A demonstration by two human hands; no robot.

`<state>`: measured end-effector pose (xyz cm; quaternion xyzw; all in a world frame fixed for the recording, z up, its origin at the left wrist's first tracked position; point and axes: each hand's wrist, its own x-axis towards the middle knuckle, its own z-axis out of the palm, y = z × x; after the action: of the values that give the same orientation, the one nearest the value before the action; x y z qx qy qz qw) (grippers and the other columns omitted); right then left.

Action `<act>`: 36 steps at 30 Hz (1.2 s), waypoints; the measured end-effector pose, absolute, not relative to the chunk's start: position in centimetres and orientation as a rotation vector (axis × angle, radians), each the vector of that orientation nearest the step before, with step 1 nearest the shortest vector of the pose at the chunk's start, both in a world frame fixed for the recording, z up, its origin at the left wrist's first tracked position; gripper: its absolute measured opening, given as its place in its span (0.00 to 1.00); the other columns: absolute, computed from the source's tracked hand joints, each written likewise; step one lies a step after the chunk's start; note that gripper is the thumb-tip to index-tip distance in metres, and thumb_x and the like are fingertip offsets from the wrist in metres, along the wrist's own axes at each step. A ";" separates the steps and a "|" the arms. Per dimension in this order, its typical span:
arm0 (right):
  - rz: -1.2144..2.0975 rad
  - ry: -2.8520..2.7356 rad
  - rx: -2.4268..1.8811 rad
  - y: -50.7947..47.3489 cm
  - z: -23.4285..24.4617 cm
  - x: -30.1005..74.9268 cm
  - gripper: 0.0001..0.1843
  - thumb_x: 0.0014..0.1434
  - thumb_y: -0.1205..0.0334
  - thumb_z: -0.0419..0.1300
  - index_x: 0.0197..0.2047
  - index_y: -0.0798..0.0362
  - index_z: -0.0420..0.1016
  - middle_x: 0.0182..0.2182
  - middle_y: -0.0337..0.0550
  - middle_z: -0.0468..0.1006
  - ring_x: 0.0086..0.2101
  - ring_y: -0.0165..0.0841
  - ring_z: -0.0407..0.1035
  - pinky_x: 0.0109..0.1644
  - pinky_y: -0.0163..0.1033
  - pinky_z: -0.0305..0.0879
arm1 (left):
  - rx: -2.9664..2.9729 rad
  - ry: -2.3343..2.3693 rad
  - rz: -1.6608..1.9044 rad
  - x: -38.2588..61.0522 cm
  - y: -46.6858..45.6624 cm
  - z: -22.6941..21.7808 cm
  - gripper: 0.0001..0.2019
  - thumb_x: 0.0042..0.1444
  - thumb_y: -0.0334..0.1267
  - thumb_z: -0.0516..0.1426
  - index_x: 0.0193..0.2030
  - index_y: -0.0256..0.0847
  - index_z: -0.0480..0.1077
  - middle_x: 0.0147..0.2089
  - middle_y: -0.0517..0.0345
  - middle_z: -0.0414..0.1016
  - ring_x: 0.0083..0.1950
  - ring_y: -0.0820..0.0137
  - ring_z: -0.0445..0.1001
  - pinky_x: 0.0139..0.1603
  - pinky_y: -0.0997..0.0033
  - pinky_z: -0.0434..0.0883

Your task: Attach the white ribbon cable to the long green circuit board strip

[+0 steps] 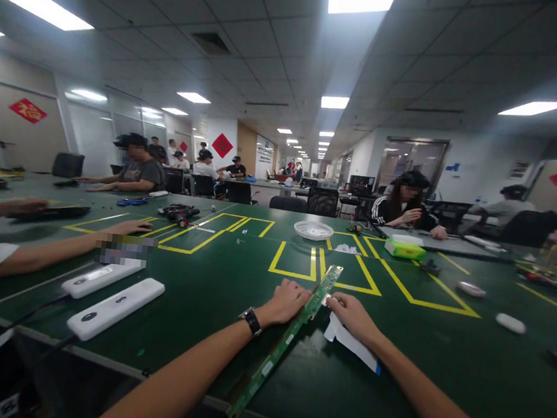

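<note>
A long narrow green circuit board strip (289,336) lies on the green table (440,375), running from the near edge up toward the yellow markings. My left hand (288,302), with a black watch on the wrist, is curled and rests against the strip's left side. My right hand (352,313) is closed on the strip's right edge, pinching it near its upper part. Under my right wrist lies a white paper slip (348,341) with a blue corner.
Yellow taped rectangles (297,261) mark the table. Beyond them stand a white round dish (313,230) and a green-and-white box (404,249). Two white oblong devices (113,308) lie at left by another person's arms (52,254). Several seated people work around the room.
</note>
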<state>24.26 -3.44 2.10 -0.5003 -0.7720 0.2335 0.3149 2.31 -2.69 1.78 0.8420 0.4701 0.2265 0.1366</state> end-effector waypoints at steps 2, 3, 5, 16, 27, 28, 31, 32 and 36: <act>0.425 -2.040 -1.451 -3.3 2.2 24.9 0.22 0.61 0.48 0.49 0.33 0.55 0.75 0.31 0.45 0.77 0.34 0.37 0.70 0.37 0.37 0.59 | 2.428 1.517 0.712 1.7 -2.4 1.9 0.26 0.66 0.53 0.37 0.38 0.43 0.71 0.45 0.53 0.70 0.50 0.61 0.62 0.49 0.60 0.61; 0.341 -2.036 -1.515 -3.2 2.3 25.2 0.22 0.62 0.49 0.48 0.33 0.55 0.75 0.33 0.47 0.78 0.35 0.38 0.70 0.37 0.37 0.58 | 2.419 1.576 0.742 1.5 -2.3 1.9 0.25 0.66 0.52 0.38 0.39 0.44 0.71 0.46 0.53 0.69 0.51 0.61 0.61 0.49 0.60 0.61; 0.202 -2.023 -1.635 -2.9 2.2 26.0 0.23 0.63 0.49 0.47 0.34 0.56 0.76 0.35 0.50 0.78 0.37 0.39 0.71 0.37 0.37 0.58 | 2.404 1.649 0.786 1.0 -2.2 2.0 0.24 0.66 0.52 0.38 0.42 0.44 0.71 0.49 0.53 0.69 0.52 0.61 0.61 0.50 0.61 0.61; -0.094 -2.257 -1.529 -2.3 2.3 27.5 0.15 0.61 0.59 0.51 0.43 0.54 0.75 0.44 0.51 0.76 0.46 0.41 0.67 0.52 0.43 0.60 | 2.471 1.615 0.840 0.9 -1.3 0.8 0.21 0.66 0.52 0.40 0.46 0.46 0.69 0.50 0.54 0.68 0.55 0.61 0.60 0.52 0.58 0.61; -0.148 -2.332 -1.711 -1.1 2.0 29.7 0.18 0.63 0.58 0.47 0.44 0.54 0.76 0.47 0.52 0.74 0.48 0.41 0.66 0.53 0.42 0.59 | 2.532 1.612 0.826 0.6 -2.0 1.6 0.19 0.66 0.50 0.42 0.47 0.46 0.69 0.49 0.53 0.68 0.54 0.61 0.61 0.51 0.60 0.61; -0.175 -2.298 -1.768 -0.8 1.9 30.3 0.19 0.63 0.57 0.46 0.44 0.54 0.76 0.47 0.52 0.74 0.49 0.42 0.66 0.51 0.43 0.59 | 2.540 1.596 0.826 0.7 -1.9 1.5 0.19 0.66 0.50 0.42 0.47 0.46 0.69 0.49 0.54 0.68 0.54 0.61 0.61 0.51 0.60 0.61; -0.223 -2.214 -1.898 -0.3 1.7 31.9 0.20 0.64 0.56 0.45 0.43 0.55 0.76 0.47 0.54 0.72 0.48 0.44 0.66 0.48 0.44 0.61 | 2.545 1.555 0.837 0.8 -1.5 1.3 0.18 0.66 0.50 0.43 0.47 0.46 0.69 0.49 0.54 0.68 0.54 0.62 0.61 0.50 0.60 0.61; -0.229 -2.190 -1.928 -0.2 1.6 32.2 0.20 0.64 0.55 0.45 0.43 0.55 0.75 0.47 0.55 0.72 0.48 0.44 0.66 0.48 0.44 0.61 | 2.542 1.548 0.844 0.9 -1.4 1.3 0.18 0.66 0.50 0.42 0.47 0.46 0.69 0.49 0.54 0.68 0.54 0.62 0.61 0.50 0.60 0.61; -0.195 -2.185 -1.920 -0.4 1.5 31.4 0.19 0.64 0.54 0.47 0.46 0.56 0.74 0.46 0.56 0.71 0.47 0.43 0.67 0.48 0.43 0.61 | 2.547 1.529 0.895 0.8 -1.7 1.6 0.19 0.66 0.48 0.41 0.47 0.45 0.69 0.49 0.54 0.69 0.53 0.63 0.61 0.51 0.61 0.61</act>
<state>31.44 -0.38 1.53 -0.6543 -0.7448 -0.0664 0.1130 0.78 -1.67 1.57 0.8209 0.4926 0.2884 0.0195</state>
